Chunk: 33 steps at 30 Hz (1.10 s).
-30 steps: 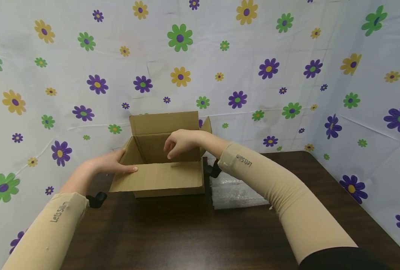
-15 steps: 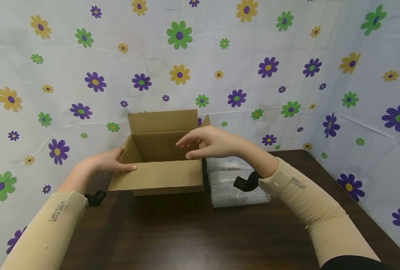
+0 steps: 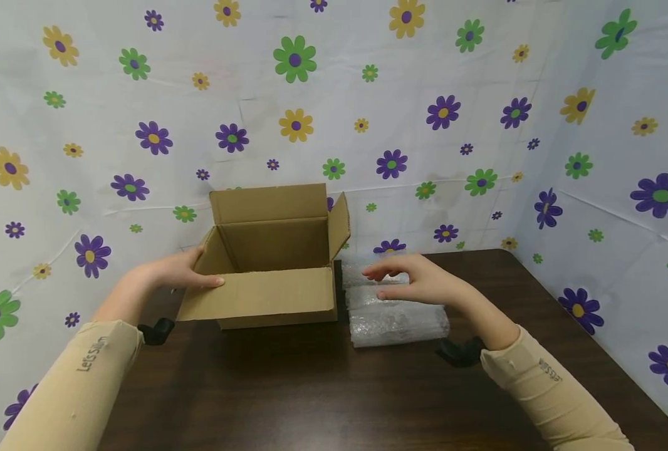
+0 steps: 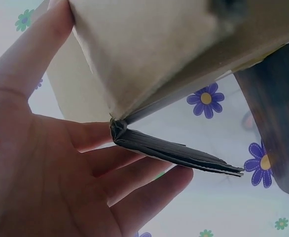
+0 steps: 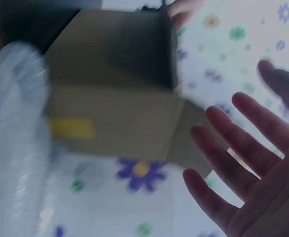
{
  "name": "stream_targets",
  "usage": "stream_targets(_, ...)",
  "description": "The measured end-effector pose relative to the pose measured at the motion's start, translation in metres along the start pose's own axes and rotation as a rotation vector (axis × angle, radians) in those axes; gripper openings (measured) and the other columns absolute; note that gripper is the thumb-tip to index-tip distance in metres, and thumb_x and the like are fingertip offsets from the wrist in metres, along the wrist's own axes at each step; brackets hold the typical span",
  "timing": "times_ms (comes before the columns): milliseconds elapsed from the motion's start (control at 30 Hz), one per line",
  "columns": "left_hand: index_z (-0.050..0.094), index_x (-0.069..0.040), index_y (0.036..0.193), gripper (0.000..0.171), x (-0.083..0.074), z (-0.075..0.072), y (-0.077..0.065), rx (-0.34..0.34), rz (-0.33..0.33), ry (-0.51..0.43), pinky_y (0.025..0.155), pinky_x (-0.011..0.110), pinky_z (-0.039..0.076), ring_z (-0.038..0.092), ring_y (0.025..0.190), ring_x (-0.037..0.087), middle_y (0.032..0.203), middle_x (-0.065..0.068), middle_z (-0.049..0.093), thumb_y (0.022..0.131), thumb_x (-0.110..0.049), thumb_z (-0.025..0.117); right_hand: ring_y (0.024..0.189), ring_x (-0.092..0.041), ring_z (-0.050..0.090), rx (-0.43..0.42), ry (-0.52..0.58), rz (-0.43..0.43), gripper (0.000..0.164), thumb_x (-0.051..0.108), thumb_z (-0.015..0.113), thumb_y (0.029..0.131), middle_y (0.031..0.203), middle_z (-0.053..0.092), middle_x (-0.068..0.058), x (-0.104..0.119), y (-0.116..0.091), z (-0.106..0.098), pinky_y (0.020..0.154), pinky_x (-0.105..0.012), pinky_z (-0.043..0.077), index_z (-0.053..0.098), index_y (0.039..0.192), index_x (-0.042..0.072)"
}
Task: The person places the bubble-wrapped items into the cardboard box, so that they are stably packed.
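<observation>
An open cardboard box [image 3: 260,294] stands left of the middle, its front flap folded outward toward me. My left hand [image 3: 170,272] grips the box at its front left corner, thumb on the front flap. In the left wrist view, the fingers [image 4: 149,197] lie behind the folded-down side flap [image 4: 179,152]. My right hand [image 3: 424,282] hovers over rolls wrapped in clear bubble wrap [image 3: 398,326], which lie beside the box. Its fingers are relaxed and spread, with nothing in them, as the right wrist view shows. What the bubble wrap covers is hidden.
The dark wooden table [image 3: 311,388] carries the box and the wrapped rolls. Behind it hangs a white flowered cloth [image 3: 356,156], close to the box's raised rear flap [image 3: 269,203]. Another cloth wall [image 3: 621,207] runs along the right edge.
My right hand has moved from above the box opening to the right, over the bubble-wrapped rolls, its fingers extending. My left hand keeps its grip on the box corner.
</observation>
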<state>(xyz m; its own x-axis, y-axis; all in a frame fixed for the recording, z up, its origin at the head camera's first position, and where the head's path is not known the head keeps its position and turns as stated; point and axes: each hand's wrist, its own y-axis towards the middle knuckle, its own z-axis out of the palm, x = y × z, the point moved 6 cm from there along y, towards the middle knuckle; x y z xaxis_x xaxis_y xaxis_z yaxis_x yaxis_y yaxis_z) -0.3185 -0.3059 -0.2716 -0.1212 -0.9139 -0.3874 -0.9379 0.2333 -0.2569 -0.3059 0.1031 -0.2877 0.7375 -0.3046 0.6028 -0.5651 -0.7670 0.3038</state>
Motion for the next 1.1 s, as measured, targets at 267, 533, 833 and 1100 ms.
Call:
stream_targets(267, 0.008, 0.023, 0.142, 0.112, 0.004, 0.000, -0.001, -0.021, 0.001, 0.016, 0.105, 0.067, 0.025, 0.018, 0.133, 0.060, 0.145, 0.046, 0.014, 0.086, -0.056, 0.065, 0.119, -0.025, 0.056, 0.002, 0.022, 0.125, 0.060, 0.031, 0.078, 0.083, 0.130, 0.061, -0.007, -0.079, -0.013, 0.026, 0.100, -0.056, 0.040, 0.058, 0.133, 0.005)
stream_targets(533, 0.011, 0.022, 0.142, 0.108, 0.007, -0.002, -0.007, -0.042, 0.001, 0.004, 0.105, 0.067, 0.024, 0.020, 0.132, 0.060, 0.144, 0.046, 0.017, 0.087, -0.052, 0.066, 0.119, -0.025, 0.057, -0.038, 0.107, 0.169, 0.056, 0.024, 0.078, 0.083, 0.131, 0.060, -0.006, -0.105, -0.027, 0.040, 0.104, -0.055, 0.038, 0.059, 0.132, 0.006)
stream_targets(833, 0.013, 0.015, 0.147, 0.104, 0.008, 0.001, -0.011, -0.134, 0.049, -0.038, 0.106, 0.066, 0.022, 0.020, 0.134, 0.057, 0.148, 0.041, 0.020, 0.087, -0.051, 0.067, 0.118, -0.025, 0.057, -0.025, 0.086, 0.239, 0.059, 0.031, 0.080, 0.080, 0.127, 0.062, -0.004, -0.117, -0.036, 0.044, 0.104, -0.056, 0.037, 0.061, 0.130, 0.007)
stream_targets(1100, 0.012, 0.008, 0.151, 0.101, 0.014, 0.008, -0.008, -0.209, 0.062, -0.043, 0.108, 0.064, 0.020, 0.019, 0.137, 0.054, 0.151, 0.036, 0.018, 0.089, -0.054, 0.063, 0.113, -0.029, 0.059, 0.003, 0.050, 0.255, 0.055, 0.032, 0.080, 0.081, 0.122, 0.065, -0.008, -0.122, -0.039, 0.043, 0.097, -0.055, 0.044, 0.064, 0.126, 0.006)
